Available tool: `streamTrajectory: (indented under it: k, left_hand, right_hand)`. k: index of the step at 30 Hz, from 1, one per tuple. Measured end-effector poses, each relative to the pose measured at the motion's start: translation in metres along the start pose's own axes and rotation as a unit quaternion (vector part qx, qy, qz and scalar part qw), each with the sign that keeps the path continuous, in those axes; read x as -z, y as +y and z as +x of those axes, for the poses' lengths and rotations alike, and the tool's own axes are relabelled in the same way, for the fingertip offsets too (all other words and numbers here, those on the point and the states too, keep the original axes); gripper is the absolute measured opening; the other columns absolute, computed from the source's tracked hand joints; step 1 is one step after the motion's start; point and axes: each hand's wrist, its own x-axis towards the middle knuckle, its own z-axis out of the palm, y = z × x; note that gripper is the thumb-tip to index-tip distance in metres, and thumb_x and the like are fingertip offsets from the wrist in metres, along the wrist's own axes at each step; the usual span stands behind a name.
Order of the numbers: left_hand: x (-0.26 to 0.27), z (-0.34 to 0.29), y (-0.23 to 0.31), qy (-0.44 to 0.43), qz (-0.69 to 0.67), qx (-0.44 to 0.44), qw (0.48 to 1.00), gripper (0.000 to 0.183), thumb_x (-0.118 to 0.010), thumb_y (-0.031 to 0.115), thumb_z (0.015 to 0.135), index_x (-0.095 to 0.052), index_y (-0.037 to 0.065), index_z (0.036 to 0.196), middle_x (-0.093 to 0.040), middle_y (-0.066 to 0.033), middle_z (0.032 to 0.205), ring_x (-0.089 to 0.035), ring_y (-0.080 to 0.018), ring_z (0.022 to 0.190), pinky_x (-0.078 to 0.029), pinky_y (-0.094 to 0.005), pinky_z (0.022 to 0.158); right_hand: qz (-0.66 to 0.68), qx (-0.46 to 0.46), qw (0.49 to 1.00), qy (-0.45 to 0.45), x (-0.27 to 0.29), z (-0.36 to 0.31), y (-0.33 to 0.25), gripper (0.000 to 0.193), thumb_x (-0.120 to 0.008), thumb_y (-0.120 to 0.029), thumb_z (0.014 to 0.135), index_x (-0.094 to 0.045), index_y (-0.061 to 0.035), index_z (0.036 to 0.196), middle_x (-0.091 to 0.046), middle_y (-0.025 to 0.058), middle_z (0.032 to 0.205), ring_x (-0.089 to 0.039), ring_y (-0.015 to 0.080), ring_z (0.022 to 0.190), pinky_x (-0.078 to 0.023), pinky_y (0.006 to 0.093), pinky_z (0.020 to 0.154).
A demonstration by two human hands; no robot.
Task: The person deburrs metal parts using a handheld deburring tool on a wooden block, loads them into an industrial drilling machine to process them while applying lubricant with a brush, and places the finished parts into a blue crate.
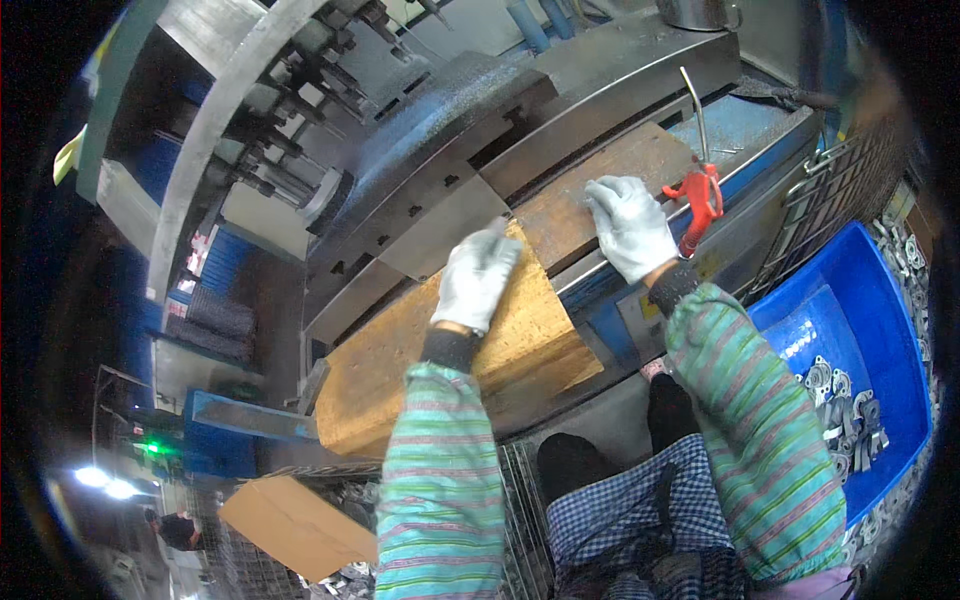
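Note:
My left hand (476, 280), in a white glove, lies over the far edge of a thick yellow wooden board (400, 355), its fingers stretched forward and partly smeared by motion. Farther right, my right hand (630, 228), gloved too, rests with loosely bent fingers on a worn brown board (560, 205). No held part shows in either hand. Just right of the right hand is a red air blow gun (703, 205) with a bent metal tube pointing up. Beyond both boards runs the steel bed (440, 225) of a machine.
Spindles (290, 130) of the machine stand at the upper left. At the right a blue bin (830, 290) holds several grey metal parts (850, 415). A cardboard sheet (295, 525) lies over more parts at the lower left. A metal cup (700, 12) stands at the back.

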Motion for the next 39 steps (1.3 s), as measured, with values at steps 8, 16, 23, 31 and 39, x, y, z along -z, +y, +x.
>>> streamTrajectory:
  k: [8, 16, 23, 31, 39]
  left_hand:
    - [0.064, -0.053, -0.006, 0.262, -0.634, 0.297, 0.665, 0.051, -0.048, 0.067, 0.086, -0.057, 0.017, 0.091, -0.059, -0.0012, 0.086, -0.057, -0.0180, 0.085, -0.049, -0.0361, 0.063]
    - [0.056, -0.083, -0.029, 0.384, -0.561, 0.317, 0.662, 0.052, -0.053, 0.059, 0.088, -0.053, 0.009, 0.105, -0.058, -0.0057, 0.098, -0.056, -0.0209, 0.088, -0.049, -0.0352, 0.072]
    - [0.054, -0.091, -0.048, 0.358, -0.627, 0.249, 0.646, 0.046, -0.052, 0.057, 0.090, -0.055, 0.011, 0.096, -0.060, -0.0052, 0.089, -0.059, -0.0218, 0.083, -0.050, -0.0376, 0.071]
    - [0.053, -0.089, -0.055, 0.346, -0.693, 0.225, 0.591, 0.049, -0.040, 0.055, 0.095, -0.050, 0.011, 0.079, -0.054, -0.0065, 0.073, -0.054, -0.0226, 0.066, -0.046, -0.0350, 0.058]
    - [0.051, -0.089, -0.060, 0.354, -0.674, 0.240, 0.603, 0.048, -0.042, 0.057, 0.094, -0.049, 0.012, 0.078, -0.054, -0.0071, 0.074, -0.054, -0.0253, 0.067, -0.044, -0.0381, 0.059]
  right_hand:
    - [-0.014, -0.106, 0.962, 0.252, 0.078, -0.067, -0.022, 0.061, -0.071, -0.003, 0.073, -0.046, 0.0008, 0.128, -0.047, 0.0182, 0.128, -0.046, 0.0317, 0.121, -0.034, 0.0413, 0.105]
    - [0.270, -0.355, 0.885, 0.133, 0.036, -0.026, 0.037, 0.051, -0.070, -0.014, 0.085, -0.048, -0.0014, 0.130, -0.057, 0.0091, 0.120, -0.054, 0.0174, 0.107, -0.043, 0.0296, 0.094]
    - [0.433, -0.184, 0.869, -0.155, 0.043, -0.076, -0.077, 0.041, -0.061, -0.015, 0.090, -0.048, -0.0026, 0.128, -0.057, 0.0142, 0.121, -0.057, 0.0279, 0.110, -0.047, 0.0359, 0.094]
    - [0.264, -0.227, 0.829, -0.438, 0.018, -0.098, -0.154, 0.042, -0.054, -0.036, 0.092, -0.045, -0.0035, 0.118, -0.064, 0.0273, 0.091, -0.062, 0.0439, 0.086, -0.050, 0.0472, 0.074]
    - [0.245, -0.232, 0.824, -0.455, 0.006, -0.089, -0.163, 0.039, -0.052, -0.038, 0.093, -0.046, -0.0029, 0.109, -0.064, 0.0265, 0.088, -0.062, 0.0441, 0.084, -0.049, 0.0481, 0.072]
